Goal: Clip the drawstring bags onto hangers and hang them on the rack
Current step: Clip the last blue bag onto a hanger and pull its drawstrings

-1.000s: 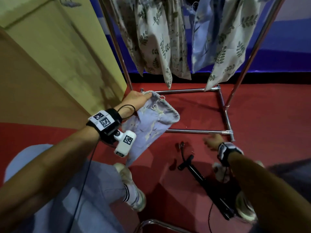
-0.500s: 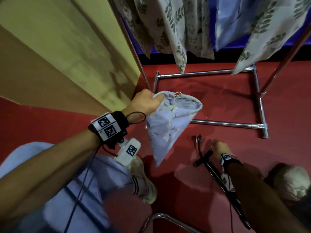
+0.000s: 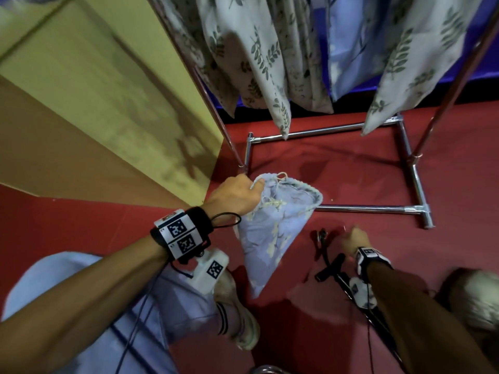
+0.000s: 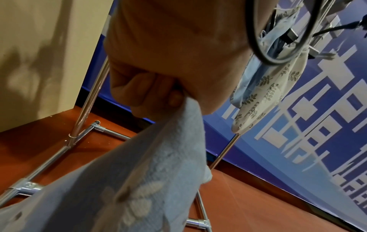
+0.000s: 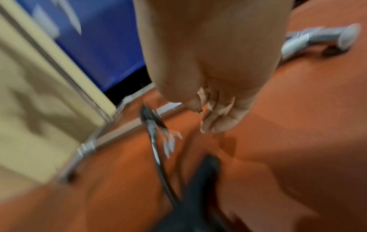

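My left hand [image 3: 235,198] grips a lavender flowered drawstring bag [image 3: 272,228] by its gathered top edge, and the bag hangs down in a point above the floor. In the left wrist view the fingers [image 4: 158,94] curl round the bag [image 4: 139,180]. A black clip hanger [image 3: 330,268] lies on the red floor to the right. My right hand [image 3: 353,238] is low, just right of the hanger's metal hook. Its fingers [image 5: 216,116] point downward, fairly straight, with nothing in them beside the hanger [image 5: 157,150]. The right wrist view is blurred.
The chrome rack base [image 3: 364,209] frames the floor ahead. Several leaf-print and blue bags [image 3: 259,58] hang from the rack above. A yellow-brown panel [image 3: 108,103] stands at the left. My shoe [image 3: 237,314] and knee are below the bag.
My right hand has come down and left, from by the rack's base bar to the hanger's hook. The left hand still holds the bag in the same way.
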Motion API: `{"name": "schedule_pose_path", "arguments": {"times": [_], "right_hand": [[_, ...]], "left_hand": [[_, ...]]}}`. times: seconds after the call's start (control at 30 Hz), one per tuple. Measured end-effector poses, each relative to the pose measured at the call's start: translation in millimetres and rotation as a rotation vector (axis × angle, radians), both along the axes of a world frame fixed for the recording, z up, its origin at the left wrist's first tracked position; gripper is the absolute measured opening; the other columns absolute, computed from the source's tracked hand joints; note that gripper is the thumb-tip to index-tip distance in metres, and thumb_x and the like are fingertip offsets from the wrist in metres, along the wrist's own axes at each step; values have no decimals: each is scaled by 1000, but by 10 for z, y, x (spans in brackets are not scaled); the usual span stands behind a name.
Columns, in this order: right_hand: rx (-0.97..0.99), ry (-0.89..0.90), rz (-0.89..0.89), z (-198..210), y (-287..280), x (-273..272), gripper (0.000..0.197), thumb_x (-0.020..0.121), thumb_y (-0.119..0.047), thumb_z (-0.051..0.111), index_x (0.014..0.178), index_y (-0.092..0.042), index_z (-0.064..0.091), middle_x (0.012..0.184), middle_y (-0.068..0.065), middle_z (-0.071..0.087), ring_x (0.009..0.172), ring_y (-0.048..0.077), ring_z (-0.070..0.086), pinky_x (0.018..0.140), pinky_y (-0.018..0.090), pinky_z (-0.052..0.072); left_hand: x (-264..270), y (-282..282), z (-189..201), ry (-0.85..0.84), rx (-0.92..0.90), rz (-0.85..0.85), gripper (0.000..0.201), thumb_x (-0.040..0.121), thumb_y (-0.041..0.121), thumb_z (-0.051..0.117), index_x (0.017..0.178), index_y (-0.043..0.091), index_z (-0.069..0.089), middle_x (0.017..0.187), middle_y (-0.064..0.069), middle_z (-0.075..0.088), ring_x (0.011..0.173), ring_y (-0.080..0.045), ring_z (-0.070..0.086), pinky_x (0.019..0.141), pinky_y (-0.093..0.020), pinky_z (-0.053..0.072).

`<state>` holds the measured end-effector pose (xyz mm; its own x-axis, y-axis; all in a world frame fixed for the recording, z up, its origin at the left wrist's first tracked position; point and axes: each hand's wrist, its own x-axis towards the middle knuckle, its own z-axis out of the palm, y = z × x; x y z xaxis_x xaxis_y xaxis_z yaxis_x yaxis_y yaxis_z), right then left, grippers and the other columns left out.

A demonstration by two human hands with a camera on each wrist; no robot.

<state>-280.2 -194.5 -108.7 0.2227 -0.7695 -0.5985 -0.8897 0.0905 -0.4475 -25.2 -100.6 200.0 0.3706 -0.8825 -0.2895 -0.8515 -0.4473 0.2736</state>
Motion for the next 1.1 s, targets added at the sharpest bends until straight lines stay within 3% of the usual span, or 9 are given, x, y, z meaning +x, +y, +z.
{"name": "schedule_pose_path", "arguments": {"times": [0.2,0.37,0.53,0.6,0.7,0.83,0.93,1.03,1.1], "right_hand": [[-299,-225,-84,1293,-294,229,32,87,6,52,118,8,47,109,33,66,105,50,63,86,44,47],[-455,-238,361,2630,-400,259,22,89,-4,53,109,1,47,106,30,65,97,46,65,77,43,45],[-610,-487,446,3727,9,94,3,97,-6,55,98,-6,52,84,9,64,75,19,62,69,27,39],[-529,-678,420,3869,239,1,7,100,-6,54,96,-10,49,87,10,68,79,10,67,72,27,49],[-474,-769,369,3831,530,-85,9,102,-11,53,96,-7,46,98,23,66,97,32,68,86,41,54],[-497,-669,424,3753,653,-30,11,102,-15,52,95,-10,44,83,15,62,78,26,63,76,45,51],[-465,-619,445,3762,685,-12,12,101,-4,50,94,-8,41,78,9,58,65,16,52,67,37,47],[-330,-519,396,3755,743,1,3,101,0,47,103,-3,46,84,15,61,61,15,54,58,22,46],[-277,-451,366,3768,746,22,7,101,-7,46,104,-5,51,85,14,71,62,17,62,54,24,51]], "left_hand": [[-55,34,136,68,-132,-98,67,104,48,36,48,12,33,42,0,36,40,-23,37,51,-32,31],[-206,71,300,108,-210,-151,65,100,56,39,52,12,45,56,-12,53,61,-30,59,60,-37,45],[-450,217,598,159,-377,-173,64,103,44,46,45,17,39,40,5,40,46,-10,45,51,-30,26],[-511,210,641,185,-447,-194,62,103,41,47,46,18,42,40,7,43,45,0,42,46,-23,24],[-608,224,664,258,-529,-257,55,103,37,48,53,17,45,50,5,50,49,-6,44,53,-32,33],[-681,236,634,331,-574,-265,46,101,37,46,62,13,51,60,-1,55,57,-11,45,58,-38,40],[-667,218,616,386,-585,-195,43,98,40,41,65,17,56,68,-8,64,65,-13,53,65,-36,43],[-620,186,604,497,-626,-67,34,106,22,44,97,6,74,83,-1,66,79,-10,56,69,-24,43],[-623,176,603,594,-665,1,31,106,14,43,109,2,71,91,-2,67,81,-6,58,68,-13,41]]}}
